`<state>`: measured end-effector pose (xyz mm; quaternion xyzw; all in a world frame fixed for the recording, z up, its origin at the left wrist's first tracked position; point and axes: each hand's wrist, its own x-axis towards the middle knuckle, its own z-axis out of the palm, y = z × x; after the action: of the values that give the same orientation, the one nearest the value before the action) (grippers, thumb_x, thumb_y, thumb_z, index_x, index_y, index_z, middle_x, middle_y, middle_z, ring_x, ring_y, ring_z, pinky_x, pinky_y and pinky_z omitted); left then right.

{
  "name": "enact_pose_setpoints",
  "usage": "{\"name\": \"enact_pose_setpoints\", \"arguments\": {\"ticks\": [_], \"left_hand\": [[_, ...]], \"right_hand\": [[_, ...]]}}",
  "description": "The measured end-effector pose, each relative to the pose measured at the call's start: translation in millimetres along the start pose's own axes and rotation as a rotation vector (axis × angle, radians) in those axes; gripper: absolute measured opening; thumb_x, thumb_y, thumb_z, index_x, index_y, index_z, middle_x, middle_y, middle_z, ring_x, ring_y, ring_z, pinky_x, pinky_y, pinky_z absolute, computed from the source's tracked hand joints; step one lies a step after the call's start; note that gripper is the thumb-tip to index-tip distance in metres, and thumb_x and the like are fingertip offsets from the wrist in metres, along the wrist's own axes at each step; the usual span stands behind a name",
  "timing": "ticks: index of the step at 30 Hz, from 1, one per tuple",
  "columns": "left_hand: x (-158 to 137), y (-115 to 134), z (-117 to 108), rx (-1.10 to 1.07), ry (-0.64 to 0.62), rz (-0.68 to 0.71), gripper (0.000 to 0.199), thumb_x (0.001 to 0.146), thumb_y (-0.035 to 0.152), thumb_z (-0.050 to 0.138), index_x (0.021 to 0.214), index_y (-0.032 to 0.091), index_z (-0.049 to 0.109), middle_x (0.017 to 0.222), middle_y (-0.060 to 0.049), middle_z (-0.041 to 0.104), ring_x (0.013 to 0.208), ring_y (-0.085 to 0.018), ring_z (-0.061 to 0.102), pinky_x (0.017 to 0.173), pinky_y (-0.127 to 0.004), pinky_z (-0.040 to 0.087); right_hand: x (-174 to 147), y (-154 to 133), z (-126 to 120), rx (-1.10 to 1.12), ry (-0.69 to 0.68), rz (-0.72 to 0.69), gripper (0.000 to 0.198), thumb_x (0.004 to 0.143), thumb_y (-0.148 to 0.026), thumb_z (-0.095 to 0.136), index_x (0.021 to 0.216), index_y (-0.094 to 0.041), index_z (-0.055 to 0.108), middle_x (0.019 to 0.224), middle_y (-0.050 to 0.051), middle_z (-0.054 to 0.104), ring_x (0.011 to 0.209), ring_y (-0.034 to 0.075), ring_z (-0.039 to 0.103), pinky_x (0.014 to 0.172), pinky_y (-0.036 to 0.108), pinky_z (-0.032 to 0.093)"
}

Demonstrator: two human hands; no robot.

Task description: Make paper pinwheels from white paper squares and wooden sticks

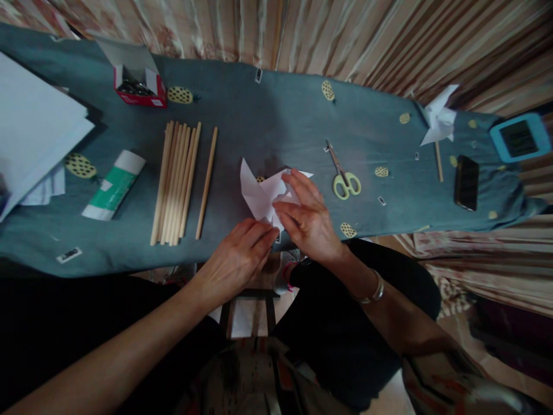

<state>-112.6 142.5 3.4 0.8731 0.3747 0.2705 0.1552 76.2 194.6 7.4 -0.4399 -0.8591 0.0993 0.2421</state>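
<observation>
A white paper pinwheel [259, 193] with folded blades is held between both hands at the near edge of the cloth-covered table. My left hand [242, 253] pinches its lower edge with thumb and fingers together. From the right, my right hand [309, 216] grips the folded paper near its middle, the thumb and fingers curled around it. Part of the pinwheel is hidden behind the right fingers. Left of the paper lies a single wooden stick [206, 183], beside a row of several wooden sticks [175, 183]. Scissors [344, 176] with pale green handles rest to the right.
A red box [142, 95] stands open at the back left, near a stack of white paper [38, 127]. A green and white packet [113, 185] lies closer. At the right are a pinwheel on a stick [440, 118], a phone [466, 183] and a blue-framed device [519, 138].
</observation>
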Motion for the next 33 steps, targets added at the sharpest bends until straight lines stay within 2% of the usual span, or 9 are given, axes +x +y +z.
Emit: {"name": "enact_pose_setpoints", "arguments": {"ticks": [5, 9, 14, 19, 27, 33], "left_hand": [[0.5, 0.1, -0.2, 0.001, 0.004, 0.001, 0.024, 0.093, 0.012, 0.052, 0.116, 0.006, 0.058, 0.107, -0.014, 0.064, 0.099, -0.025, 0.058, 0.086, -0.040, 0.058], [0.5, -0.1, -0.4, 0.017, 0.017, 0.010, 0.027, 0.092, 0.011, 0.053, 0.117, 0.003, 0.057, 0.107, -0.015, 0.064, 0.097, -0.025, 0.058, 0.085, -0.040, 0.058], [0.9, -0.1, -1.1, 0.015, -0.007, -0.004, 0.027, 0.091, 0.010, 0.053, 0.116, 0.004, 0.057, 0.108, -0.015, 0.064, 0.098, -0.025, 0.058, 0.086, -0.041, 0.058], [0.6, -1.9, 0.0, 0.023, -0.003, -0.003, 0.027, 0.092, 0.011, 0.051, 0.118, 0.007, 0.057, 0.108, -0.014, 0.064, 0.098, -0.024, 0.058, 0.086, -0.039, 0.058], [1.8, -4.5, 1.2, 0.025, 0.000, -0.009, 0.024, 0.092, 0.011, 0.050, 0.114, 0.009, 0.059, 0.104, -0.013, 0.065, 0.094, -0.023, 0.059, 0.083, -0.039, 0.058], [2.3, -2.7, -1.1, 0.014, -0.004, -0.026, 0.024, 0.092, 0.012, 0.050, 0.114, 0.010, 0.060, 0.104, -0.012, 0.065, 0.096, -0.024, 0.059, 0.085, -0.040, 0.058]], "right_hand": [[-3.4, -4.8, -2.7, -0.040, -0.093, -0.001, 0.032, 0.096, -0.017, 0.041, 0.110, -0.022, 0.070, 0.154, 0.006, 0.040, 0.148, 0.030, 0.025, 0.111, 0.057, 0.037], [-6.8, -5.9, -2.8, -0.054, -0.108, 0.007, 0.033, 0.097, -0.020, 0.041, 0.117, -0.025, 0.067, 0.155, 0.004, 0.038, 0.150, 0.028, 0.020, 0.113, 0.056, 0.032], [-11.2, -0.2, 0.5, -0.099, -0.087, -0.001, 0.034, 0.098, -0.021, 0.038, 0.111, -0.021, 0.070, 0.154, 0.009, 0.038, 0.149, 0.030, 0.021, 0.110, 0.053, 0.035], [-16.2, 7.1, 6.8, -0.092, -0.103, 0.021, 0.033, 0.096, -0.020, 0.041, 0.115, -0.024, 0.067, 0.157, 0.004, 0.033, 0.150, 0.029, 0.018, 0.110, 0.051, 0.035], [-22.0, 2.6, 11.3, -0.100, -0.056, 0.017, 0.036, 0.096, -0.017, 0.039, 0.121, -0.022, 0.064, 0.154, 0.009, 0.040, 0.149, 0.028, 0.022, 0.110, 0.051, 0.037], [-22.0, 4.3, 5.9, -0.041, -0.029, 0.009, 0.040, 0.095, -0.014, 0.038, 0.124, -0.020, 0.063, 0.156, 0.011, 0.035, 0.150, 0.030, 0.019, 0.111, 0.054, 0.036]]}}
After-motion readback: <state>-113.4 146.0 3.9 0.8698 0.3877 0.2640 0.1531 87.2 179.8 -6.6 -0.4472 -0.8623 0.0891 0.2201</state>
